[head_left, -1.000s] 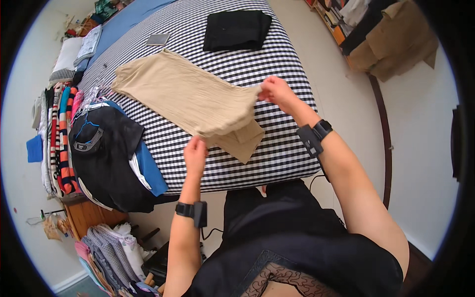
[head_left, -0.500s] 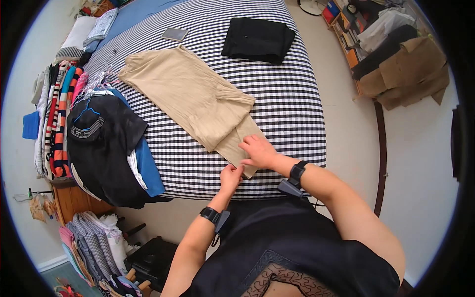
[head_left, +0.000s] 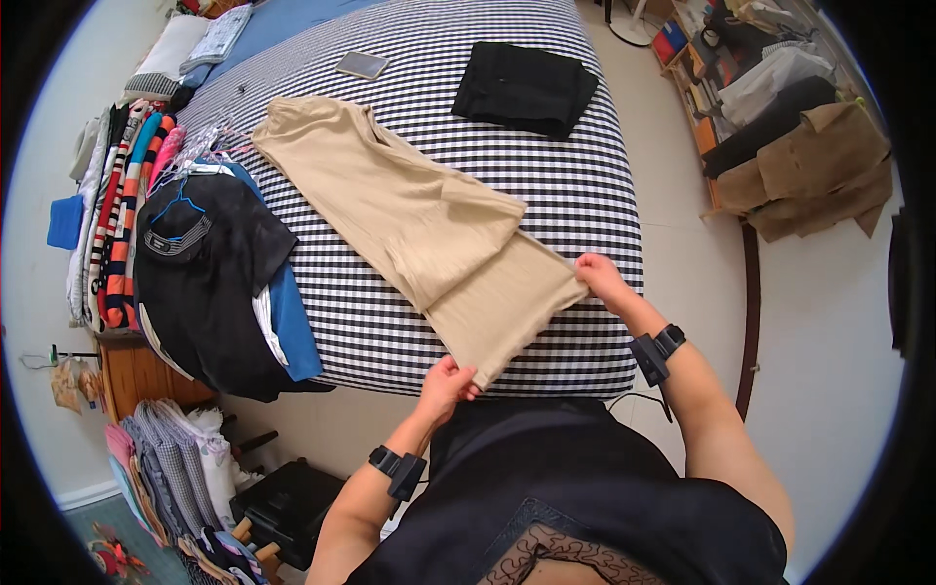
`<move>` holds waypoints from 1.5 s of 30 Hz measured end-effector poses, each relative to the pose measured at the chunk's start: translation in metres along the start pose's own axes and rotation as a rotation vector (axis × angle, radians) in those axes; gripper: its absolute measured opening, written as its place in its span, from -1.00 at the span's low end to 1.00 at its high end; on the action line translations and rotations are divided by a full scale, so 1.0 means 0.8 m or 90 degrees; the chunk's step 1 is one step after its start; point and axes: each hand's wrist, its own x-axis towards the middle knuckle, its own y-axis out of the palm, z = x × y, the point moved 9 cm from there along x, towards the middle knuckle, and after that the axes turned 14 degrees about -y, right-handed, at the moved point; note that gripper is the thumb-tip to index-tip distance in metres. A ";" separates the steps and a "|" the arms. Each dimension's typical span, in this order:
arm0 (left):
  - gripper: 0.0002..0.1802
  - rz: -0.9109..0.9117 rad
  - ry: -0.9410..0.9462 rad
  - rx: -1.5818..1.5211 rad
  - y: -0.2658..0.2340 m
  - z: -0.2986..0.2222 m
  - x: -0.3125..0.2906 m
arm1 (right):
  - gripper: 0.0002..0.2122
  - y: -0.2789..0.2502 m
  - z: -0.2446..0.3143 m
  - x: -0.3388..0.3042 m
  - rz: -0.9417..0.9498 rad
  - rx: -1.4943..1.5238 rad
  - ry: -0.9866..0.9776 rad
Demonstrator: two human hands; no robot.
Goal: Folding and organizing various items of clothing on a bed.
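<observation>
A pair of beige trousers [head_left: 390,195] lies slantwise across a bed with a black-and-white checked sheet [head_left: 575,361]. Its waist points to the far left and the leg hems toward me. One leg is folded back partway, and the lower leg stretches flat between my hands. My left hand [head_left: 448,388] pinches the near left corner of the hem at the bed's front edge. At the hem's other corner, to the right, my right hand [head_left: 603,278] is closed on the cloth. Both forearms wear black wrist straps with small devices.
Folded black trousers [head_left: 526,90] lie at the far right of the bed, and a phone [head_left: 362,64] near the far middle. A black T-shirt [head_left: 210,263] on a blue hanger tops a clothes pile at left. A black stool [head_left: 288,512] stands below the bed's left corner.
My hands have moved apart, the right one outward to the right and the left slightly down. The bunched trouser leg between them has spread wide and flat.
</observation>
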 end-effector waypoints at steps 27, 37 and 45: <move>-0.42 -0.629 0.513 0.575 -0.075 -0.246 0.035 | -0.81 0.171 0.181 0.084 0.040 -0.711 -0.588; -0.67 -0.329 0.220 -0.061 -0.287 -0.191 0.042 | -0.64 0.238 0.223 0.044 0.161 -0.325 -0.584; -0.69 -0.546 0.123 -0.318 -0.413 -0.093 -0.062 | -0.51 0.183 0.121 0.090 0.145 -0.796 -0.450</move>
